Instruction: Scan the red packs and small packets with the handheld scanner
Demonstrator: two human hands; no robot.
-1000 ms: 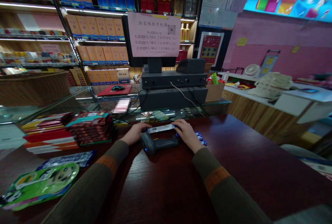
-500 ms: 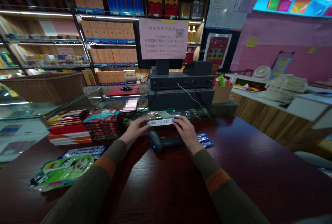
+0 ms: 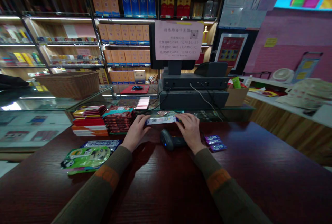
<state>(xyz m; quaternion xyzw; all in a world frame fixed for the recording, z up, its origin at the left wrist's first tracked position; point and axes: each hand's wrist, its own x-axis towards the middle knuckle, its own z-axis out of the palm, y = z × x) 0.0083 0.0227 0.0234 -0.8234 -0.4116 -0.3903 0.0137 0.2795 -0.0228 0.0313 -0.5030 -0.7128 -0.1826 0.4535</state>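
Observation:
Between my two hands a slim white-and-blue candy pack [image 3: 162,119] is held level above the desk. My left hand [image 3: 137,130] pinches its left end, and my right hand [image 3: 190,128] grips the right end. Just below lies a black barcode scanner [image 3: 168,140] with a small blue light; its handle runs partly behind my right hand. Right of that hand are several small purple-blue packs [image 3: 215,143] side by side. To the left of my left hand, a green panda-printed bag [image 3: 89,157] rests partly over a blue packet [image 3: 103,143].
Stacks of red packets [image 3: 89,120] and brown packets [image 3: 119,122] stand at the desk's left back. Behind are a phone [image 3: 142,104], a cash register monitor with a pink sign [image 3: 178,40], a wicker basket [image 3: 70,83] and a cardboard box [image 3: 236,96].
The view has turned a little left, so the scene sits further right. My hands still hold the candy pack by its ends, its face now tilted slightly differently.

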